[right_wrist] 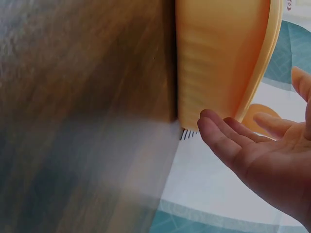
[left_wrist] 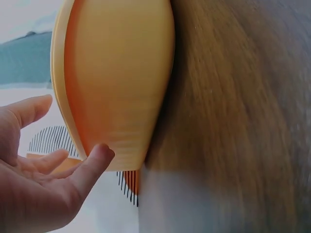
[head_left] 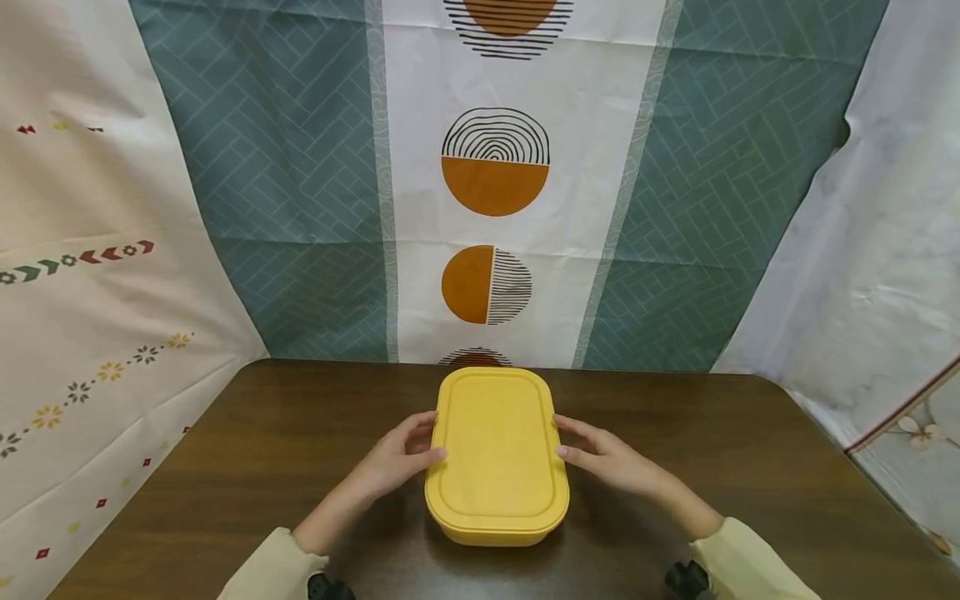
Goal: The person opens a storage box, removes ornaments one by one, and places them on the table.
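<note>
A yellow lidded box (head_left: 498,446), rectangular with rounded corners, stands on the brown table between the two hands, its lid on. My left hand (head_left: 397,458) is at the box's left side, thumb by the lid's edge. In the left wrist view the fingers (left_wrist: 92,167) are loosely extended by the side wall, and the thumb looks slightly apart from the rim. My right hand (head_left: 611,460) is at the opposite side with relaxed fingers. The right wrist view shows those fingers (right_wrist: 223,133) near the box wall; whether they touch it I cannot tell. The inside of the box is hidden.
The dark wooden table (head_left: 315,425) extends to both sides of the box. Behind it hangs a teal and white patterned cloth (head_left: 495,225). Pale cloths hang at the left (head_left: 90,317) and right (head_left: 885,275) sides. Both forearms wear pale yellow sleeves (head_left: 281,567) with dark devices at the wrists.
</note>
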Available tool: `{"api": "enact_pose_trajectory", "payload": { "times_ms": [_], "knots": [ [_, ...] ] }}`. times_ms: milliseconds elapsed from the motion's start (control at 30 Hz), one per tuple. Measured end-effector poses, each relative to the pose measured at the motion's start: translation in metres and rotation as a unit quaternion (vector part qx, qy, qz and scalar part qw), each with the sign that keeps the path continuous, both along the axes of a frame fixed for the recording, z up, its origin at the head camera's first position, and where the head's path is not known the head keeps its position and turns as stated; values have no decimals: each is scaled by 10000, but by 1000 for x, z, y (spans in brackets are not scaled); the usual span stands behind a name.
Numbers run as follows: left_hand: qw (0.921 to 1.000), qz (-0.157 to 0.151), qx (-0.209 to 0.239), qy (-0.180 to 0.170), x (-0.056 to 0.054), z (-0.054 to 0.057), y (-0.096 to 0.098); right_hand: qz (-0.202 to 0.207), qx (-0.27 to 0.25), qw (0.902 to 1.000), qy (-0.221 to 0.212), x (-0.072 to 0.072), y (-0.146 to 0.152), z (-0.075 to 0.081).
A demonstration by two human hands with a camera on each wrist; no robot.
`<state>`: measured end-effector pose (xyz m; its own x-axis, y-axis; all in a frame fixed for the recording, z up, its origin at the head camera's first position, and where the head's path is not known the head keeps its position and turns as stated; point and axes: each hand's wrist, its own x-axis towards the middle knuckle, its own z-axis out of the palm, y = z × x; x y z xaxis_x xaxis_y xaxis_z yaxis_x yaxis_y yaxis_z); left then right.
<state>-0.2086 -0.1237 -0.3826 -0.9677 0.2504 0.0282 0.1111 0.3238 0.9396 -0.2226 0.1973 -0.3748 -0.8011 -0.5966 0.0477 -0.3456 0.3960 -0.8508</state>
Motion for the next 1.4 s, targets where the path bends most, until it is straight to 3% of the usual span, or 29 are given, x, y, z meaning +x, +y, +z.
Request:
{"api": "enact_pose_trajectory", "payload": {
  "times_ms": [233, 533, 900, 1200, 1300, 1400],
  "knots": [
    [9997, -55, -144, -191, 0, 0, 2, 74, -6, 9996, -291, 0, -3, -1],
    [9992, -154, -363, -76, 1, 1, 3, -3, 11, 9996, -299, 0, -3, 0],
    [9919, -425, -1092, 499, 5, 2, 5, -165, 133, 9997, -85, 8, -5, 4],
    [9820, -137, -1670, 870, 11, 4, 7, -413, 424, 9973, 436, 14, -8, 9],
    [9802, 11, -1667, 1066, 12, 3, 7, -543, 408, 9960, 588, 16, -9, 10],
    [9834, 150, -1445, 1088, 12, 2, 6, -671, 353, 9946, 702, 18, -10, 11]
  ]
}}
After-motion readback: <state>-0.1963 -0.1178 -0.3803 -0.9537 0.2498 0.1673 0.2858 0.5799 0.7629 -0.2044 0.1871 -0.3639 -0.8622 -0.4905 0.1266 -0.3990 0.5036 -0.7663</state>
